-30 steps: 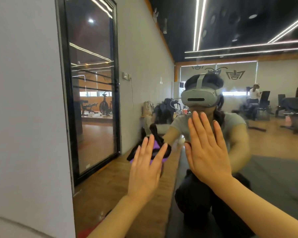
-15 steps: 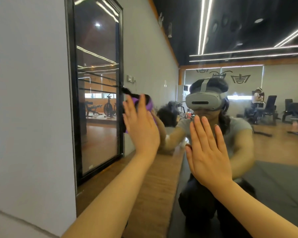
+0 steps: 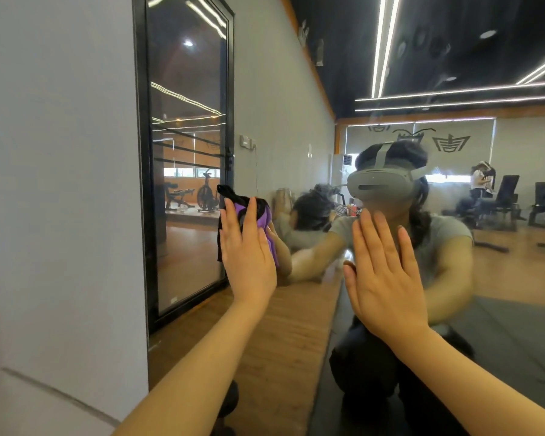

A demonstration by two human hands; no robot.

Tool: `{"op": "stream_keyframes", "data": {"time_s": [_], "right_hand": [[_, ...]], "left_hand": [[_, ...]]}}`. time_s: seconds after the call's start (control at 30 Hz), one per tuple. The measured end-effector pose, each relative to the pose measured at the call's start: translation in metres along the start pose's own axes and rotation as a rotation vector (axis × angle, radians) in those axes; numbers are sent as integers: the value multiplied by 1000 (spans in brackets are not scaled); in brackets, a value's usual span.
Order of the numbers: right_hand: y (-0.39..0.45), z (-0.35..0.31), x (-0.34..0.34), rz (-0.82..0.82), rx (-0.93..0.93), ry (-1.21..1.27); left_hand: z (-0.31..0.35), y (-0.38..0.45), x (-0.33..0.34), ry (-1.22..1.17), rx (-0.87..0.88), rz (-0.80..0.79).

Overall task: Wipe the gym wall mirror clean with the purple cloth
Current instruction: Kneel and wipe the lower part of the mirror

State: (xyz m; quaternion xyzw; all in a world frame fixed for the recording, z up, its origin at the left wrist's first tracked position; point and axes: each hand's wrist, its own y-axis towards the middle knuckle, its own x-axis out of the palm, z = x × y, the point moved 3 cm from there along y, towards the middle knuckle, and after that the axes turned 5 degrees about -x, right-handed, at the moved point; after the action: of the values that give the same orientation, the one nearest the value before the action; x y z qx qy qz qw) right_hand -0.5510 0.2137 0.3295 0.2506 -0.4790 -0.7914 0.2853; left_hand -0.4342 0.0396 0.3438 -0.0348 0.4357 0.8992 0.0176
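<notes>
The wall mirror fills most of the view and reflects the gym and a crouching person in a headset. My left hand lies flat with straight fingers and presses the purple cloth with dark edges against the glass near the mirror's left edge. Most of the cloth is hidden behind that hand. My right hand rests flat on the mirror further right, fingers spread, holding nothing.
A grey wall runs along the left, up to the mirror's left edge. In the reflection I see a black-framed glass door, a wooden floor, a dark mat, gym machines and chairs. Smears show on the upper glass.
My left hand has carried the cloth up and to the left across the glass over the last second, then settled slightly lower. My right hand has stayed flat in place.
</notes>
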Motion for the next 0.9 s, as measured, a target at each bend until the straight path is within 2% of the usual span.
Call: {"op": "stream_keyframes", "data": {"time_s": [0.23, 0.4, 0.63, 0.9], "right_hand": [[1, 0, -2, -23, -2, 5], [1, 1, -1, -43, -21, -2], [3, 4, -5, -86, -48, 40], [3, 3, -4, -93, -52, 95]], "left_hand": [[0, -13, -3, 253, -2, 5], [10, -27, -2, 201, -55, -13], [25, -78, 9, 272, -59, -198], [29, -84, 4, 281, -63, -231]]}}
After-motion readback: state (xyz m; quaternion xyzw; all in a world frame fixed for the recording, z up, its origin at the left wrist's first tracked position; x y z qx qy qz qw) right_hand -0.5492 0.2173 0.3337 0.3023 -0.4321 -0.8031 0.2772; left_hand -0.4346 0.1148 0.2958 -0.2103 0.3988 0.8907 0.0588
